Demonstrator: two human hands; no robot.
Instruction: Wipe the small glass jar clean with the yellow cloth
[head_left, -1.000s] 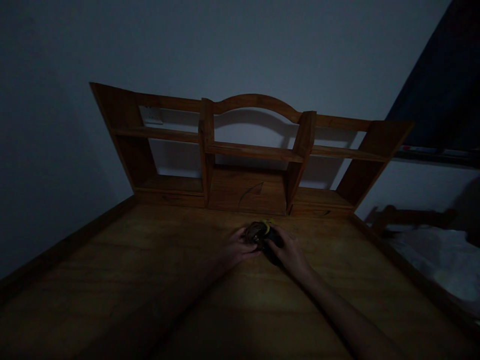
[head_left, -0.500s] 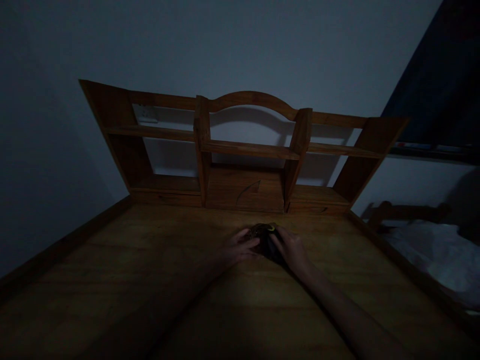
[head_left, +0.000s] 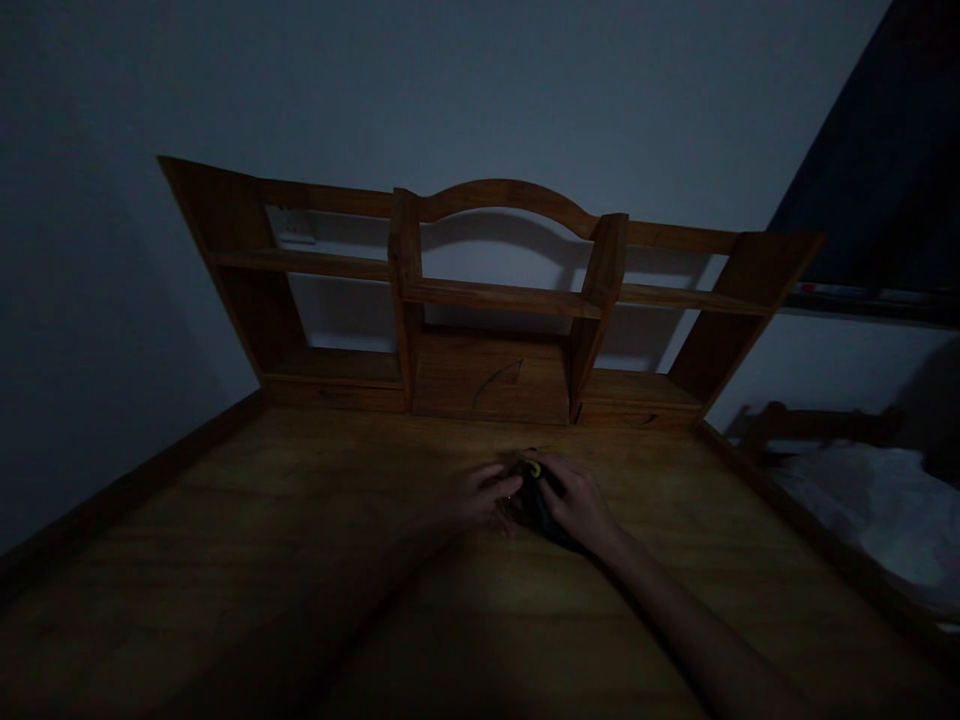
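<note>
Lighting: dimness is hiding fine detail, and only a faint pool of light is falling on the near part of the desk (head_left: 300, 560).
Object: a small dark object (head_left: 529, 497) is lying on the desk toward its far middle, near the foot of the wooden shelf unit (head_left: 495, 300) but not touching it. A yellow mark (head_left: 534, 468) is showing on its top. What kind of thing it is cannot be told.
Left hand: the left hand (head_left: 480, 495) is resting on the desk against the object's left side. Its fingers are bending inward and bunching at the edge. Whether they are pinching a part of it or only touching it, I cannot tell.
Right hand: the right hand (head_left: 579, 505) is lying over the object's right side and top, its fingers curling round it and gripping it.
Progress: both hands are meeting on the object while it is sitting on the desk, not lifted. Nothing is lying loose beside it, so by my judgement the handling is under way with no finished result showing.
Surroundings: a wall socket (head_left: 296, 228) is showing behind the upper left shelf, and a bed with a pale sheet (head_left: 885, 520) is standing beyond the desk's right edge.
</note>
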